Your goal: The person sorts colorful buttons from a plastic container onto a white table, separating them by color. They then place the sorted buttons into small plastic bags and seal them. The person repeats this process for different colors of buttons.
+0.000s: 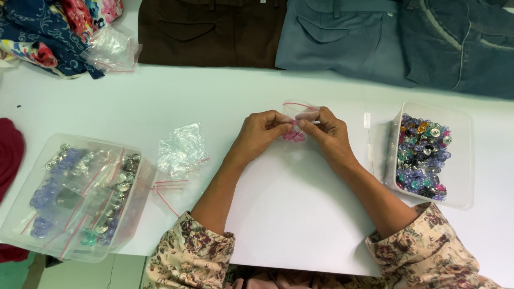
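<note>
Both my hands meet at the middle of the white table, pinching a small clear zip bag [297, 110] with a red strip along its top. Pink buttons [293, 136] sit in the bag's lower part, just below my fingertips. My left hand [262, 134] grips the bag's left side with thumb and fingers closed. My right hand [327, 134] grips the right side the same way. Most of the bag is hidden behind my fingers.
A clear tub [461, 155] of mixed coloured buttons stands at the right. At the left stands another clear tub [32, 225] with bagged buttons. Empty zip bags [181, 152] lie between. Folded trousers [211, 32] and patterned cloth [48, 32] line the far edge.
</note>
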